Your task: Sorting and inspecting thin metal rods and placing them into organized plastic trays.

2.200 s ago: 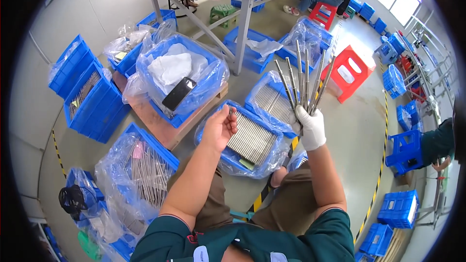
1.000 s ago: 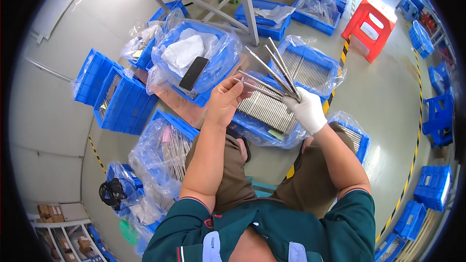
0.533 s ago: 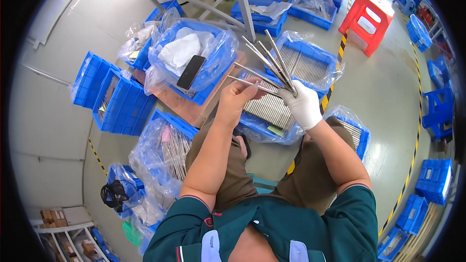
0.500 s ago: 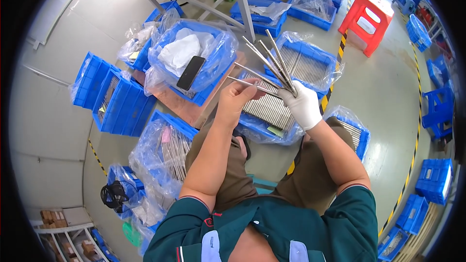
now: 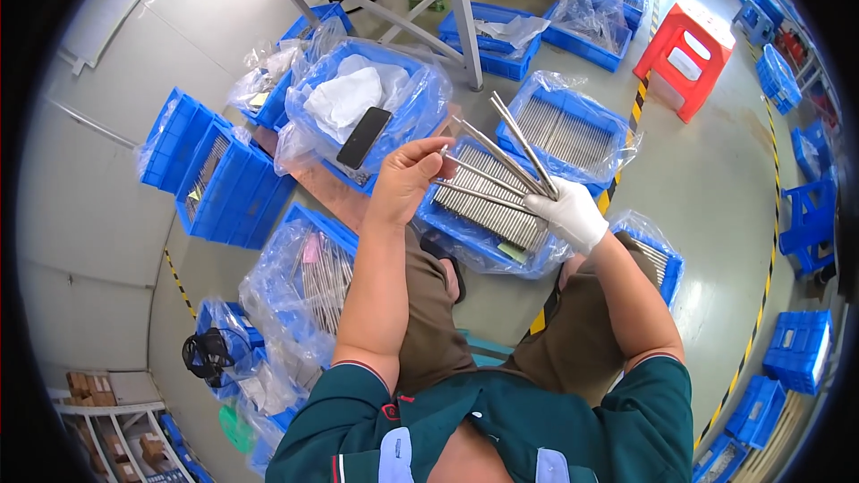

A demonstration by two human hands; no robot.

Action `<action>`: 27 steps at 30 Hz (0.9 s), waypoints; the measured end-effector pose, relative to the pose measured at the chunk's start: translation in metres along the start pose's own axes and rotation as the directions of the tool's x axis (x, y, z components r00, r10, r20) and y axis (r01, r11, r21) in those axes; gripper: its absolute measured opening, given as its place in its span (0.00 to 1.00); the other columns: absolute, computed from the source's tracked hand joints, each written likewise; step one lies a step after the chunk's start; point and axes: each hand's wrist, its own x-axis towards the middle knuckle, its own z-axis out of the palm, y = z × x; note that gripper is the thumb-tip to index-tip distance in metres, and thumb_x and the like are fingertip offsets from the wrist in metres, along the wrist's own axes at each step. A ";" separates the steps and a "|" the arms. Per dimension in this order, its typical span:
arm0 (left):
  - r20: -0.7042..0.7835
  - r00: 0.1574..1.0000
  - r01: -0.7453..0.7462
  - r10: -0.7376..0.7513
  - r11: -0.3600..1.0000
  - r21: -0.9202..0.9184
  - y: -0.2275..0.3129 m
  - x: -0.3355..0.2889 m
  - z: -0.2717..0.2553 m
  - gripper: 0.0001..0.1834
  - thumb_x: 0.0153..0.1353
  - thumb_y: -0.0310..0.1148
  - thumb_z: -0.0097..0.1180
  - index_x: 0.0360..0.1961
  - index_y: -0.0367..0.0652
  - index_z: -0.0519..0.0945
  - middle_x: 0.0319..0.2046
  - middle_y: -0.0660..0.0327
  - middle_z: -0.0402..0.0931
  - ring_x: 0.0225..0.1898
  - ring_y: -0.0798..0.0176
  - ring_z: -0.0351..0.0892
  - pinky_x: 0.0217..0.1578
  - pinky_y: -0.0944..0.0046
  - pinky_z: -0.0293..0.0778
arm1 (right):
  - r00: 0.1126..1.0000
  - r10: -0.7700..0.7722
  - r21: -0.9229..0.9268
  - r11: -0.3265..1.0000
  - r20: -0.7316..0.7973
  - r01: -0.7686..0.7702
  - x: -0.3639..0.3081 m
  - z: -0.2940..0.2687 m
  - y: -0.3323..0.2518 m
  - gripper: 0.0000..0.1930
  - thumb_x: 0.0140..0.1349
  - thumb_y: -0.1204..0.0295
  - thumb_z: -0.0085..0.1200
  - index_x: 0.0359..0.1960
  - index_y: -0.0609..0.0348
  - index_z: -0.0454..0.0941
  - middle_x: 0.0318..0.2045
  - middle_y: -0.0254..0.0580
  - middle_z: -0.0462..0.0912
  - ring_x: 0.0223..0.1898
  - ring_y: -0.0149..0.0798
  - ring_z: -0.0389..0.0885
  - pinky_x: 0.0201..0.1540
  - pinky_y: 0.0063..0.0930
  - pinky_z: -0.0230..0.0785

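My right hand (image 5: 570, 215), in a white glove, is closed around several slim metal rods (image 5: 512, 154) that fan out up and to the left. My bare left hand (image 5: 404, 181) pinches with thumb and fingertips at the far end of one of these rods. Another rod passes just below the left fingers. Beneath the hands lies a blue crate (image 5: 436, 222) lined with clear plastic, holding a row of similar rods (image 5: 492, 201). A second lined crate of rods (image 5: 564, 130) stands just beyond it.
Left of my hands, a black phone (image 5: 364, 138) and white cloth (image 5: 344, 100) rest on a plastic-lined crate. Stacked blue crates (image 5: 234, 192) stand farther left. A bagged crate of rods (image 5: 324, 282) sits by my left arm. A red stool (image 5: 684, 58) is at the far right.
My left hand has moved left along the rods to a rod's end, its fingers now pinched there. The rods in my right hand fan differently. The whole view has shifted slightly.
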 end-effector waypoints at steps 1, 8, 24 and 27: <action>0.029 1.000 -0.010 0.009 1.000 0.010 0.000 0.000 0.000 0.17 0.57 0.32 0.58 0.46 0.35 0.77 0.32 0.59 0.79 0.33 0.68 0.77 0.38 0.69 0.72 | 1.000 -0.014 0.003 1.000 0.019 0.014 0.001 0.000 0.000 0.09 0.57 0.70 0.55 0.33 0.64 0.75 0.18 0.32 0.74 0.19 0.23 0.70 0.23 0.20 0.64; 0.219 0.957 0.183 -0.188 0.982 0.045 0.006 0.006 -0.003 0.20 0.53 0.28 0.61 0.48 0.34 0.76 0.33 0.58 0.80 0.35 0.67 0.79 0.40 0.69 0.75 | 0.965 0.165 0.172 0.964 0.204 -0.202 -0.012 -0.004 -0.029 0.07 0.59 0.71 0.54 0.36 0.60 0.75 0.18 0.29 0.71 0.16 0.22 0.66 0.17 0.18 0.58; 0.257 0.950 0.131 -0.177 0.974 0.186 -0.012 -0.006 0.026 0.17 0.53 0.23 0.58 0.47 0.36 0.77 0.25 0.63 0.77 0.25 0.73 0.73 0.23 0.75 0.66 | 0.949 0.123 0.395 0.888 0.289 -0.235 -0.012 0.005 -0.008 0.10 0.59 0.63 0.56 0.34 0.56 0.75 0.16 0.30 0.71 0.12 0.21 0.64 0.13 0.15 0.52; 0.206 0.963 0.147 -0.176 0.978 0.152 -0.017 -0.007 0.024 0.20 0.52 0.28 0.61 0.47 0.34 0.76 0.29 0.60 0.76 0.29 0.69 0.75 0.25 0.75 0.68 | 0.941 0.132 0.345 0.907 0.313 -0.242 -0.011 0.003 -0.014 0.11 0.58 0.63 0.57 0.34 0.57 0.75 0.16 0.30 0.72 0.13 0.21 0.65 0.13 0.15 0.52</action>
